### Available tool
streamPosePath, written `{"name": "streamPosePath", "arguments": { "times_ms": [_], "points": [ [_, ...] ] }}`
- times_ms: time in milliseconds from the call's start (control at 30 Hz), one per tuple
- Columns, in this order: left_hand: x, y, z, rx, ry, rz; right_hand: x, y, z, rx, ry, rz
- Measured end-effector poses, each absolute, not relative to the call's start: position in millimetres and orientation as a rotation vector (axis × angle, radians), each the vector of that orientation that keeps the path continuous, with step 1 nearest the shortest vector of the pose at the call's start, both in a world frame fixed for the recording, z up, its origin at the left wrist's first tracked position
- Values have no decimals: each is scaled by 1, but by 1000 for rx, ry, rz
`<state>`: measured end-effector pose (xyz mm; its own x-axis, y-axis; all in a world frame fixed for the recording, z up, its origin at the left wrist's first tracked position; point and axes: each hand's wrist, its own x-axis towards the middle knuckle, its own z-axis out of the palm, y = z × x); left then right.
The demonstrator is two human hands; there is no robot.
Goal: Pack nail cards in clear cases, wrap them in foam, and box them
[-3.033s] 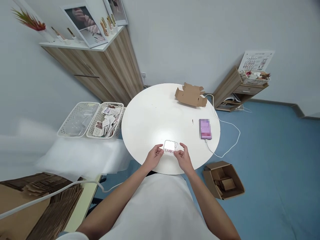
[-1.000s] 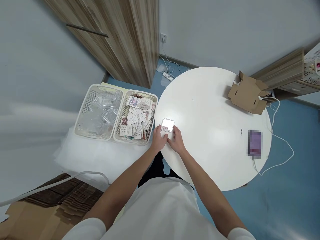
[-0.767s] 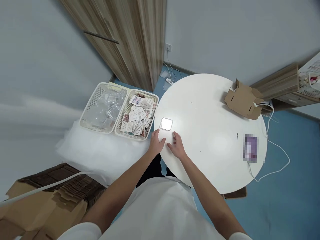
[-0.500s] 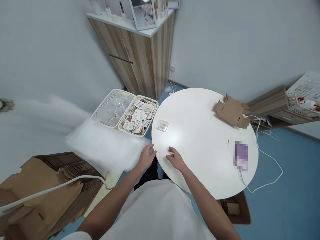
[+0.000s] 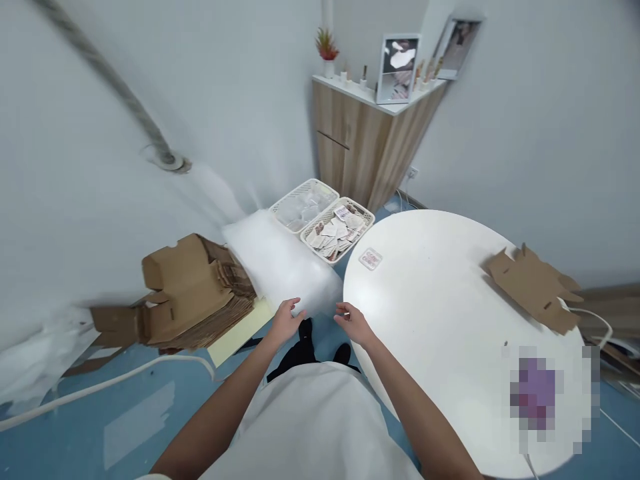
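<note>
My left hand (image 5: 287, 321) hangs in the air with thumb and fingers apart, holding nothing. It is near the front edge of a puffy white sheet-like bundle (image 5: 285, 260). My right hand (image 5: 354, 323) is at the left rim of a round white table (image 5: 430, 320), fingers curled loosely and apart with nothing in them; whether it touches the rim I cannot tell. On the table's far left part lies a small clear square case (image 5: 371, 259) with pinkish items inside.
Two white baskets stand beyond the bundle: one basket (image 5: 273, 208) with clear plastic pieces, another basket (image 5: 373, 215) with printed cards. Flattened cardboard boxes (image 5: 190, 287) are stacked at left. An unfolded cardboard box (image 5: 533, 287) lies on the table near a blurred purple item (image 5: 537, 390). A white cable (image 5: 120, 380) crosses at left.
My view has turned left, so the table, baskets and cabinet sit further right. My left hand has left the table's edge and is now further from my right hand.
</note>
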<state>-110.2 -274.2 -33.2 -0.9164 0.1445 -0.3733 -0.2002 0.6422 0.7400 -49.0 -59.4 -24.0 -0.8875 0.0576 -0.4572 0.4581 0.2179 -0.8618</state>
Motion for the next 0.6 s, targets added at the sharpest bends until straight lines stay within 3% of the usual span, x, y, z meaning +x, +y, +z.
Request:
{"name": "streamPosePath", "arguments": {
  "times_ms": [200, 367, 433, 600],
  "points": [
    [-127, -325, -28, -361, 2625, 1086, -107, -113, -30, 288, 2152, -1590],
    [-155, -335, -22, -42, 2553, 1279, -157, -160, -46, 242, 2246, -1467],
    [-177, -331, -30, -31, 2420, 1368, -175, -172, -54, 255, 2303, -1481],
    [-226, -320, -62, -103, 2290, 1184, -206, -181, -69, 351, 2393, -1493]
  ]
}}
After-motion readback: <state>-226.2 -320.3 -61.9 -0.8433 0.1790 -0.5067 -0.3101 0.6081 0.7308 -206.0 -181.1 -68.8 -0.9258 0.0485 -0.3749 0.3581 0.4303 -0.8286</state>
